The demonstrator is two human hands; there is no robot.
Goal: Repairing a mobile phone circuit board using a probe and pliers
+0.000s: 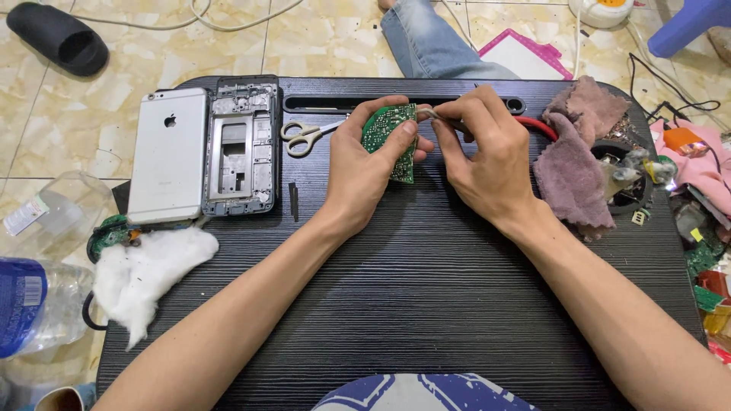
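1. While the left hand (365, 164) grips a green circuit board (390, 141) between thumb and curled fingers, the board stands tilted above the far middle of the dark tabletop (426, 289), its long axis running roughly from the far edge toward the person.
2. Just to the right, the right hand (483, 164) is closed in a pinch around a slim metal tool with a red handle (537, 125); the handle trails off to the right, and the tool's tip meets the board's upper right edge.
3. Both hands are nearly touching, so the board lies immediately left of the right hand, and nothing stands between tip and board.
4. Scissors (304, 137) lie just left of the left hand, and a small dark strip lies on the tabletop beside the wrist.
5. Farther left sit a stripped phone frame (242, 148) and a silver phone (169, 156) lying face down, with a wad of white cotton (145, 270) nearer the person.
6. A mauve cloth (575, 164) is heaped just right of the right hand, close to the red handle, with a clutter of small parts beyond it at the tabletop's right edge.
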